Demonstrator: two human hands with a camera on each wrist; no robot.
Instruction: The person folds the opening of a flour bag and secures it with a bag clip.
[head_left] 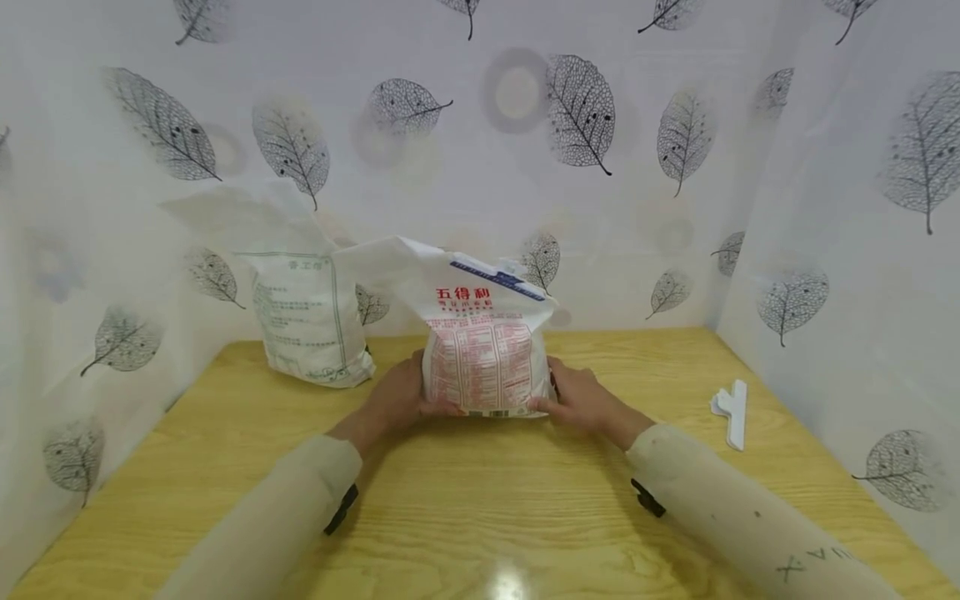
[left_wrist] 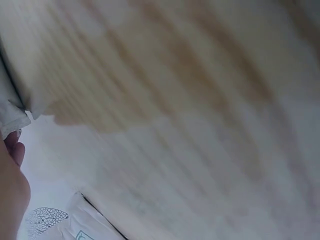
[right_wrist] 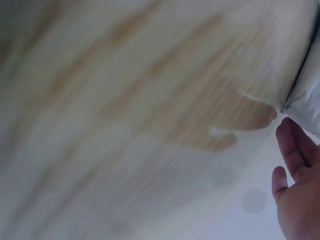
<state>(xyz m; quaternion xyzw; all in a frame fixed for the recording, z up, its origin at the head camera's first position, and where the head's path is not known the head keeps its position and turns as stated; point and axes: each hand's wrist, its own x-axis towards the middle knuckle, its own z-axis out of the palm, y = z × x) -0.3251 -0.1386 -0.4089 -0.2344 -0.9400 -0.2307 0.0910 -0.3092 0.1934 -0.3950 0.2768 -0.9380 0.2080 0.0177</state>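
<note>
A white flour bag with red print stands on the table at the middle of the head view. A blue sealing clip with a white handle lies slantwise across its top, and the paper flares out to the left. My left hand grips the bag's lower left side, thumb along the front. On the opposite lower side my right hand holds it, thumb also in front and fingers partly hidden behind. In the right wrist view, fingertips are right at the bag's bottom edge.
A second white bag with green print stands at the back left, its top loose and unfolded. A white clip lies on the right of the wooden table. Leaf-patterned curtain encloses the back and sides.
</note>
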